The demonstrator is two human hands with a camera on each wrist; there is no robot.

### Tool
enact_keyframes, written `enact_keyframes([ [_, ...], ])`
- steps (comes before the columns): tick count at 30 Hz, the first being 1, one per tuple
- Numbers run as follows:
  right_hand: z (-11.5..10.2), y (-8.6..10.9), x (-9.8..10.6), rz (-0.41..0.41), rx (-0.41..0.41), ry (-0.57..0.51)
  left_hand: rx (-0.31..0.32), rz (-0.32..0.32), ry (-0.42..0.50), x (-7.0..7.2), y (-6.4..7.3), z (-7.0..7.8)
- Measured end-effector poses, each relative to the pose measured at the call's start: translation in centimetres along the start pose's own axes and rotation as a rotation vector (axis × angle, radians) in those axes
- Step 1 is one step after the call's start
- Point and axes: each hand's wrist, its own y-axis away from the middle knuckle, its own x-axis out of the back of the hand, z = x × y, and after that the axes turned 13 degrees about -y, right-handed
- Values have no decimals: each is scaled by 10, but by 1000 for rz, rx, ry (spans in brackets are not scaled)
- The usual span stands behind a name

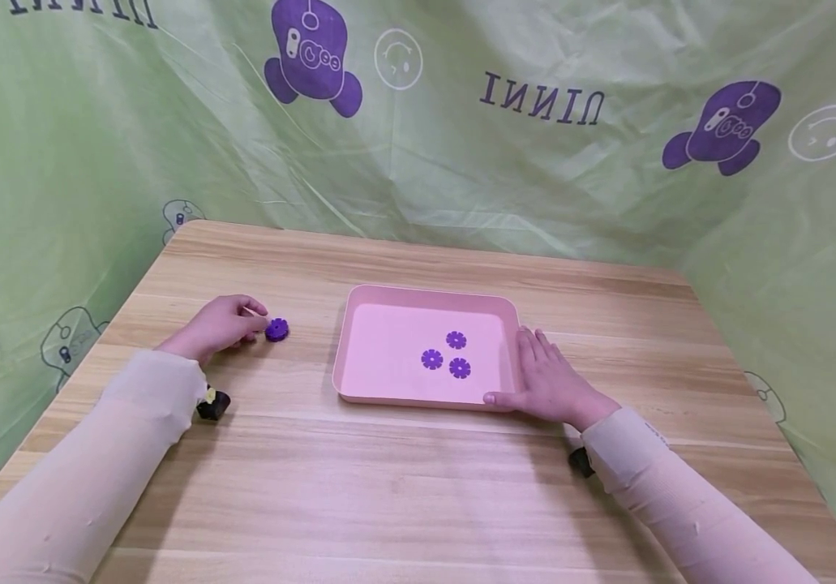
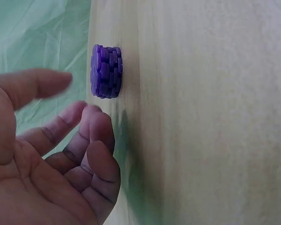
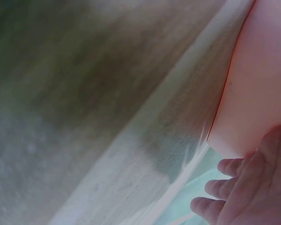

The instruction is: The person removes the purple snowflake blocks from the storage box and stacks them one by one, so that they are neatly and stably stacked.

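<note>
A small stack of purple notched discs (image 1: 276, 329) stands on the table at the left; the left wrist view shows the pile (image 2: 106, 71) in several layers. My left hand (image 1: 224, 326) is just beside it, thumb and fingers parted and loosely bent, with a gap between the fingertips and the stack. Three purple flower-like discs, one of them the rearmost disc (image 1: 456, 340), lie flat inside a pink tray (image 1: 381, 399). My right hand (image 1: 552, 381) rests against the tray's right side with extended fingers, its thumb at the front right corner. In the right wrist view the tray wall (image 3: 253, 84) shows beside the palm.
The wooden table (image 1: 388, 495) carries the tray near its middle. Behind and at both sides hangs a green printed cloth (image 1: 461, 178). A dark wrist device (image 1: 213, 403) sits under the left cuff, another dark device (image 1: 581, 462) under the right.
</note>
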Motion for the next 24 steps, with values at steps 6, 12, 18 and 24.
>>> enact_keyframes([
  [6,-1,1,0,-5,-3,-4,-118,41,-241,-6,-3,7],
  [12,-2,1,1,-11,-7,-11,-201,77,-474,-13,-6,17],
  [18,-2,1,0,-10,-2,-13,-238,79,-566,-16,-5,23],
  [24,-2,1,1,-4,0,-14,-254,87,-584,-18,-4,24],
])
